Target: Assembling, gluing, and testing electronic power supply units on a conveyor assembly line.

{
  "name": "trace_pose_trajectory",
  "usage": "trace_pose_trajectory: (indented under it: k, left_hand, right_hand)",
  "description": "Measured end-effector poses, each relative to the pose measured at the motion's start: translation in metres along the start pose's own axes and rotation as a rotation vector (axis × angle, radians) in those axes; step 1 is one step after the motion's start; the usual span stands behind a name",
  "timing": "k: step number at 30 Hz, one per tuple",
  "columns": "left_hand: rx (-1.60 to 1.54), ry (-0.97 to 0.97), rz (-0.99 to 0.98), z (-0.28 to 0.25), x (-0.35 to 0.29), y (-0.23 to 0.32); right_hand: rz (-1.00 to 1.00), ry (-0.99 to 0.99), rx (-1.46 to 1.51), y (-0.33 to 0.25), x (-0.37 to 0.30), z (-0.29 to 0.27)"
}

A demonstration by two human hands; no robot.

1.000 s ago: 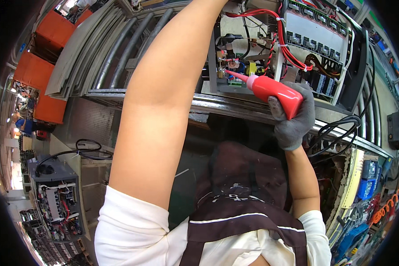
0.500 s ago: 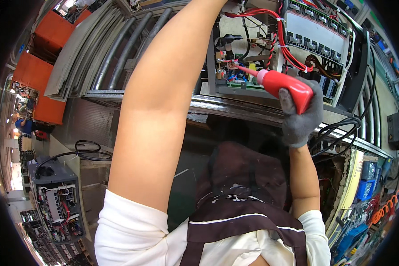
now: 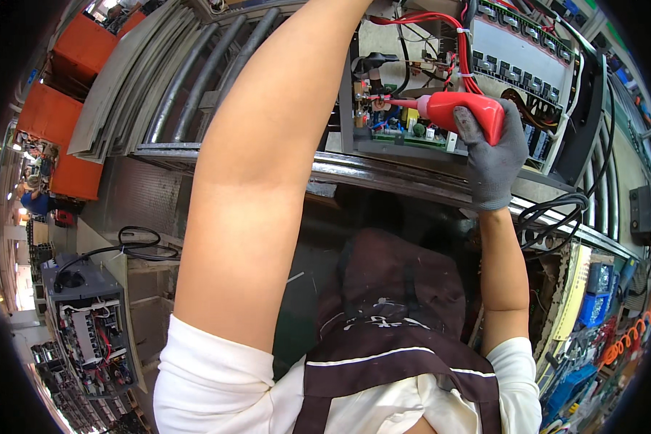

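Note:
My right hand, in a grey glove, grips a red squeeze bottle tipped on its side. The bottle's long thin red nozzle points left, its tip at small copper-coloured terminals by the left wall of an open machine housing. Below the nozzle lies a green circuit board with small parts. Bundled red cables run past above the bottle. My left forearm reaches up across the picture and out at the top edge, so my left hand is out of sight.
The housing stands on a roller conveyor, whose metal rail runs in front of me. Grey panels lean at the left near orange bins. Black cable coils hang at the right. Another open machine stands lower left.
My right hand has moved up, bringing the red bottle from a steeper tilt to nearly level. The nozzle tip stays near the same terminals.

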State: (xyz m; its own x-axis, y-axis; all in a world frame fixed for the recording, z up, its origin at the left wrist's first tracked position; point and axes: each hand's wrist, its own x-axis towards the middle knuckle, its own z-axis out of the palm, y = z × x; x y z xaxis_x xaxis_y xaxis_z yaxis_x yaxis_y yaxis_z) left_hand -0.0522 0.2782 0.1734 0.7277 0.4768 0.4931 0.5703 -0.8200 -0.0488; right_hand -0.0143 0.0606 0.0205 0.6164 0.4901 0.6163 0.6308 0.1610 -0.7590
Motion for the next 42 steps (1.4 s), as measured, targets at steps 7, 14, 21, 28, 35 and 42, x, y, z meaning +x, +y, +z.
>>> trace_pose_trajectory:
  k: [7, 14, 21, 28, 35, 42]
  left_hand:
    - [-0.011, 0.005, 0.0, -0.001, -0.001, 0.0]
    - [-0.015, 0.001, -0.015, -0.002, -0.002, -0.003]
    - [0.009, 0.027, 0.006, 0.004, 0.001, -0.003]
    - [0.021, 0.051, 0.018, 0.004, 0.0, -0.002]
    - [-0.01, 0.05, -0.011, 0.002, 0.0, 0.001]
    - [0.004, 0.112, 0.012, 0.0, 0.0, 0.003]
  right_hand:
    - [0.224, 0.108, 0.199, -0.001, -0.007, -0.021]
    - [0.117, 0.237, 0.186, 0.007, -0.022, -0.07]
    - [0.201, 0.29, 0.219, 0.014, -0.037, -0.081]
    - [-0.172, 0.075, -0.135, 0.004, -0.046, -0.059]
    - [-0.245, 0.015, -0.205, -0.002, -0.044, -0.061]
    - [-0.25, 0.115, -0.245, -0.003, -0.047, -0.066]
